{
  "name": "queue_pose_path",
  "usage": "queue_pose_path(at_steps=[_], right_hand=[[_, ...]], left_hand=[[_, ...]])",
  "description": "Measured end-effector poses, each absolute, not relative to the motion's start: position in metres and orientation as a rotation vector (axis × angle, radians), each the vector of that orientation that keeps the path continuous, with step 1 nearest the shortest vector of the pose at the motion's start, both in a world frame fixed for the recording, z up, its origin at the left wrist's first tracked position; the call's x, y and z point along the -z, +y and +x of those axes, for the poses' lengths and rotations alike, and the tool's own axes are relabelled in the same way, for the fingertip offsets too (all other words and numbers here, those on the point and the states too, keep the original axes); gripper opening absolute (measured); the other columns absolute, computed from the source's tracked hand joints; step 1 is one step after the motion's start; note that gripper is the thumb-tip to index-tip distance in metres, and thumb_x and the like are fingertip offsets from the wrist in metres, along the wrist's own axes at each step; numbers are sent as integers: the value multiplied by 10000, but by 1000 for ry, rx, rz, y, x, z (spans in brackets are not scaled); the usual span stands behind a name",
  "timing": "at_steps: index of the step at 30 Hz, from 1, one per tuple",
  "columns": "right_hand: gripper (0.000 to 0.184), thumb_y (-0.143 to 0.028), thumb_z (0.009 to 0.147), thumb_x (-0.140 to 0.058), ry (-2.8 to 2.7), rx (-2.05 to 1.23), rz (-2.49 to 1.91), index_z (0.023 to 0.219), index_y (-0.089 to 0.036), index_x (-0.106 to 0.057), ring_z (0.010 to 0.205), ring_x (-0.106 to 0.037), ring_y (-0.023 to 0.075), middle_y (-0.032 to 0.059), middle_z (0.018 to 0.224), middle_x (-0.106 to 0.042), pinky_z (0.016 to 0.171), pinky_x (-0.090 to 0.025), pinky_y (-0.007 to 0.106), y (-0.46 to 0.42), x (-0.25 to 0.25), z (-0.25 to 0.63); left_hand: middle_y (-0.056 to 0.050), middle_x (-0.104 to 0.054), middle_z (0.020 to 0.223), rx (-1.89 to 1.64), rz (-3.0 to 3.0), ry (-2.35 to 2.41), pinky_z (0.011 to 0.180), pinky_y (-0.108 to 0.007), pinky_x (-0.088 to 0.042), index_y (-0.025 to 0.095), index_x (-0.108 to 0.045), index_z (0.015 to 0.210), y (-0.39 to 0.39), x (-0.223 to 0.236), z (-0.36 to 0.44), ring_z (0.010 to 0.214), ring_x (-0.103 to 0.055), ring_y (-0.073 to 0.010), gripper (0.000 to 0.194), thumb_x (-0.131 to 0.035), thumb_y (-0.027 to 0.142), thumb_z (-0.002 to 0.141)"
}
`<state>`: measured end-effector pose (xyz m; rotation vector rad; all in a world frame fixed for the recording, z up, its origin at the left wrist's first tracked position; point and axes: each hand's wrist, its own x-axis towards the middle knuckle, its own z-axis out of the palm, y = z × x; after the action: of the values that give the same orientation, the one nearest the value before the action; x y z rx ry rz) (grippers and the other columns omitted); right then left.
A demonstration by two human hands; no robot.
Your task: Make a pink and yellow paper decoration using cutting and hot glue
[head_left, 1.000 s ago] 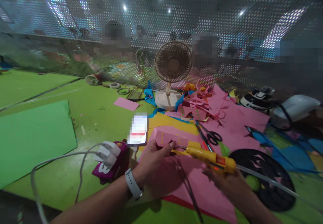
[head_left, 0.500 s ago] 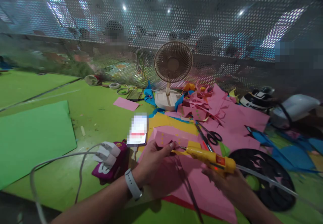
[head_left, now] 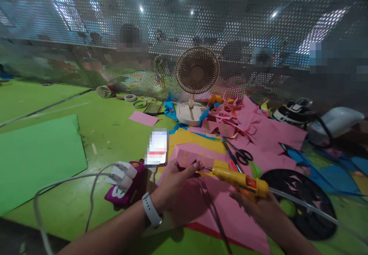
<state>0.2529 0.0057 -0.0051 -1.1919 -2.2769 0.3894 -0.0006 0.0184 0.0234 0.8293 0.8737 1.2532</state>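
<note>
Room: dim, seen through a perforated screen (head_left: 94,61); lights glare, shapes beyond it blur, and some patches are pixelated past reading.
Table (head_left: 112,111): green, sprinkled with paper crumbs; a dark seam crosses its far left part.
Green sheet (head_left: 40,155): flat at the left, cut off by the picture's edge.
Pink sheet (head_left: 230,213): under both hands, partly covered by them.
Fan (head_left: 197,71): upright near the screen, a heap of cut paper (head_left: 230,113) beside its base.
Black disc (head_left: 313,182): at the right, scraps and a round green thing on it.
Left hand (head_left: 176,180): at the lower edge of a folded pink piece (head_left: 197,156), thumb stretched out; the other fingertips are hidden, so whether it pinches cannot be told.
Right hand (head_left: 255,207): wrapped around the yellow glue gun (head_left: 235,179), most fingers hidden below it.
Phone (head_left: 157,145): lying left of the folded pink piece, screen pixelated.
Scissors (head_left: 243,156): beyond the gun, blades partly lost among paper.
Nozzle (head_left: 207,168): just beside the left thumb, contact unclear; hands and gun match half a second ago.
</note>
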Motion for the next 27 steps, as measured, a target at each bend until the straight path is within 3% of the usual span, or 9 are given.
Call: queue_pose_path(at_steps=[4,8,13,20,27], right_hand=[[287,-320,874,-458,-2256,-426,-1258,884,-285,-742,594,-622,186,32,584,-655,729,-524,352,5,-1,251],[353,-298,901,-389,-2293,-375,-1268,902,-305,-741,581,-618,173,28,613,-672,771,-513,375,5,3,253],[343,-318,875,-404,-2326,-317,-1256,906,-295,-744,507,-589,165,26,683,-709,676,-534,351,7,13,257],[394,-266,883,-352,-2317,-365,-1267,902,-293,-744,516,-584,160,23,629,-702,795,-506,376,4,5,253],[279,-421,827,-514,-2078,-665,-1290,877,-240,-721,578,-636,203,31,550,-645,604,-546,321,6,-20,238]], left_hand=[[-73,-695,955,-1263,816,881,842,-358,-504,145,-673,934,18,-23,0,869,-652,-193,229,-705,281,753],[-68,-695,946,-1258,838,868,847,-359,-504,144,-673,932,18,-25,0,872,-647,-190,214,-695,276,765],[-72,-694,956,-1257,845,894,845,-361,-502,148,-666,956,18,-25,0,875,-648,-197,236,-694,282,764],[-60,-698,936,-1276,824,905,835,-352,-505,151,-673,918,18,-25,1,856,-651,-187,227,-720,275,734],[-52,-699,881,-1306,835,906,831,-358,-505,143,-674,872,18,-24,1,827,-652,-184,199,-728,266,724]])
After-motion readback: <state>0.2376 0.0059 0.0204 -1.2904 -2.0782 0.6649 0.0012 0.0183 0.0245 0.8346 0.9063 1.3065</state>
